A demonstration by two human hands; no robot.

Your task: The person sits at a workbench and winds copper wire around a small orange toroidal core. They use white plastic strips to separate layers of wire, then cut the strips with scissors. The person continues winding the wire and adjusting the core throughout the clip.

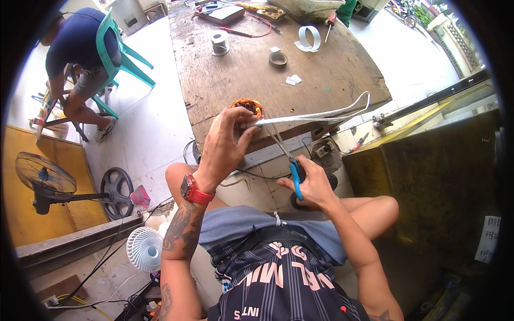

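My left hand pinches one end of a white braided cord, which runs right in a long loop along the wooden table's front edge. Just behind my fingers sits a round copper-wound coil. My right hand grips blue-handled scissors, their blades angled up to the cord beside my left fingertips; whether they touch it I cannot tell.
On the table are a solder spool, tape roll, white strip coil, screwdriver and meter. Another person sits left on a teal chair; fans stand lower left.
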